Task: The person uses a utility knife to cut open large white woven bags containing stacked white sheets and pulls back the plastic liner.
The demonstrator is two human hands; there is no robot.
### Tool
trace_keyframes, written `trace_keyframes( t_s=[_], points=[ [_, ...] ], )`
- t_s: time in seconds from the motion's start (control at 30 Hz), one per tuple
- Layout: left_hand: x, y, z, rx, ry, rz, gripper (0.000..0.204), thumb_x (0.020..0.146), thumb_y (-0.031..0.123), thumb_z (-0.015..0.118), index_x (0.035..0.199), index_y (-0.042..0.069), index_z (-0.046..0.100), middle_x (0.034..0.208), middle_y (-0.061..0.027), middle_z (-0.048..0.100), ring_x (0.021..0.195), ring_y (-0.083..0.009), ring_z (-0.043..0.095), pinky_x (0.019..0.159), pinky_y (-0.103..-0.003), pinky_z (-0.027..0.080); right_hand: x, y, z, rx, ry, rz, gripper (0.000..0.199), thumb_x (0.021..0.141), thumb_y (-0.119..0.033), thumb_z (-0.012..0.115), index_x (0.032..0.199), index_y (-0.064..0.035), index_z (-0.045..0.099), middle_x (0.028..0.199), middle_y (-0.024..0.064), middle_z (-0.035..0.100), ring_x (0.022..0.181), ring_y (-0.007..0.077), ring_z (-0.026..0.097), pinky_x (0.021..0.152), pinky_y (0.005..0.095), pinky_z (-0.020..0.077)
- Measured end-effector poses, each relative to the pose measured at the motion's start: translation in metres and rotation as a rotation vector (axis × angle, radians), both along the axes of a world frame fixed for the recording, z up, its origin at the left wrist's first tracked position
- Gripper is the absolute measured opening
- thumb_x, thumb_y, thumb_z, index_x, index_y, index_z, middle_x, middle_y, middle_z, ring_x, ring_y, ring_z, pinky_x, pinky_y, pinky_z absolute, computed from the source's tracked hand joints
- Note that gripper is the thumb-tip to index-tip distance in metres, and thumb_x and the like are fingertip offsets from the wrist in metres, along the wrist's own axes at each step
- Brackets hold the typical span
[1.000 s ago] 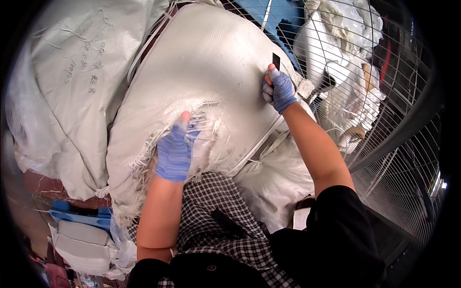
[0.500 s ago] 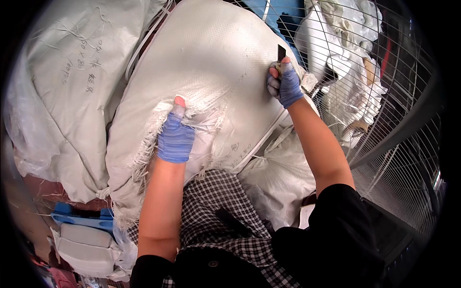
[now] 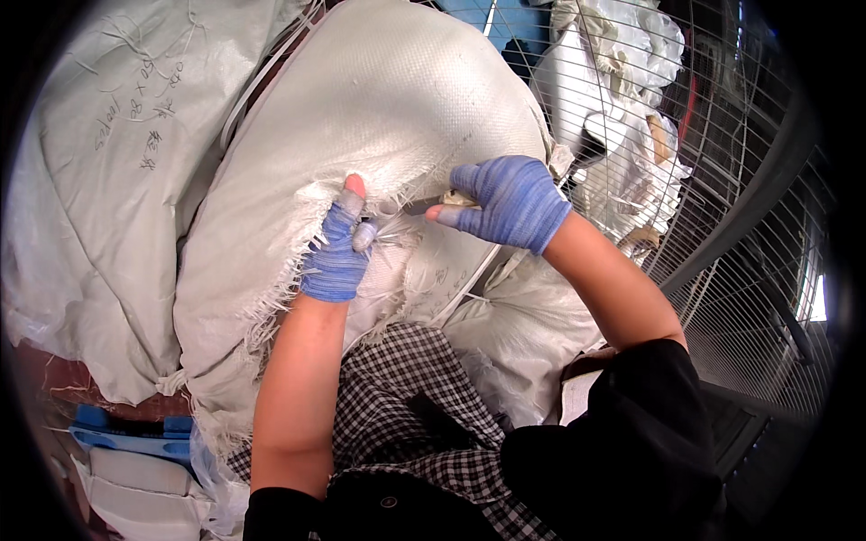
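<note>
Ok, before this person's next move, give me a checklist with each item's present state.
1. Right hand holding the knife: ok.
2. Left hand on the woven sack's frayed edge: ok.
3. Left fingers well clear of the blade: not ok, it points toward them and looks close.
4. Left thumb tip covered: not ok, bare.
5. Blade touching loose strands: cannot tell.

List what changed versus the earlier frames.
The right hand swung left and down, from the right of the sack to its frayed tear; the held blade turned from pointing up to left, toward the left hand. Unchanged: left hand at the tear, blade in right hand.
</note>
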State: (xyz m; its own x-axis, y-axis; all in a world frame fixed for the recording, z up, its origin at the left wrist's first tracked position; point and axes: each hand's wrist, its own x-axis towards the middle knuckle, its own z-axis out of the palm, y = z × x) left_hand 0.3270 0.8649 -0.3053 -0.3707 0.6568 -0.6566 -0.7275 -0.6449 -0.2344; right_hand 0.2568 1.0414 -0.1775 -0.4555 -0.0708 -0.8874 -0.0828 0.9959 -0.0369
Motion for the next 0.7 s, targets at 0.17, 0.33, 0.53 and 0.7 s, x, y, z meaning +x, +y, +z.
trace_keyframes(
  t_s=[0.17,0.33,0.53,0.7],
  points=[
    [0.0,0.001,-0.004,0.025,-0.071,0.055,0.019,0.086,0.027,0.06,0.091,0.009,0.057,0.074,-0.0076,0.062,0.043,-0.0073,0.048,0.034,-0.014,0.033,-0.02,0.042,-0.001,0.22,0.151,-0.06,0.051,0.077,-0.057,0.056,0.072,-0.0071,0.06,0.061,0.0114,0.06,0.058,0.0251,0.06,0.057,0.0343,0.0472],
    [-0.006,-0.001,-0.004,0.149,-0.067,0.172,0.019,0.087,0.028,0.059,0.084,0.009,0.059,0.068,-0.0068,0.06,0.042,-0.0082,0.048,0.033,-0.014,0.034,-0.025,0.074,0.037,0.155,0.128,-0.322,0.048,0.077,-0.053,0.061,0.067,-0.0061,0.062,0.052,0.0066,0.053,0.048,0.0144,0.049,0.05,0.0293,0.0423],
    [-0.003,-0.002,-0.014,0.307,-0.022,0.165,0.024,0.088,0.029,0.056,0.091,0.006,0.058,0.066,-0.0054,0.058,0.041,-0.0078,0.046,0.034,-0.015,0.035,-0.023,0.024,0.008,0.061,0.046,-0.089,0.062,0.074,-0.066,0.054,0.074,-0.0054,0.062,0.059,0.0102,0.058,0.058,0.0211,0.058,0.058,0.0317,0.0475],
    [0.0,0.0,-0.019,0.493,0.011,0.22,0.037,0.09,0.033,0.052,0.101,-0.002,0.054,0.059,-0.002,0.054,0.041,-0.0062,0.041,0.036,-0.015,0.033,-0.045,0.113,0.006,0.259,0.209,-0.288,0.042,0.079,-0.045,0.063,0.073,-0.0043,0.062,0.057,0.006,0.056,0.054,0.0131,0.055,0.055,0.0287,0.0465]
  ],
)
